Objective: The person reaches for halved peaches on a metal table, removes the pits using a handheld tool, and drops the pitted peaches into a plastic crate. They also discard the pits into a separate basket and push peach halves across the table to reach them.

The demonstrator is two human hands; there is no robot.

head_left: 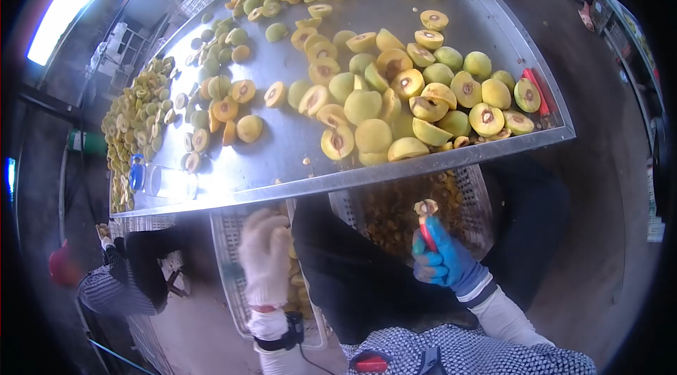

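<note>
My right hand (pixel 443 262), in a blue glove, grips a small red-handled hand tool (pixel 427 235) upright above my lap. At the tool's tip sits a pale brown lump (pixel 426 208) that looks like a fruit pit. My left hand (pixel 265 251), in a white glove, hangs over a white crate (pixel 229 283) with fruit halves in it. Motion blurs its fingers, so whether it holds anything cannot be made out. Above both hands, many yellow-green fruit halves (pixel 363 103) lie heaped on the metal table (pixel 261 195), several showing their brown centres.
Between my knees stands a second crate (pixel 476 195) holding brown bits. A red-handled object (pixel 536 89) lies in the table's right corner. A clear jar with a blue top (pixel 169 181) is near the left edge. Another person in a red cap (pixel 65 263) sits at the left.
</note>
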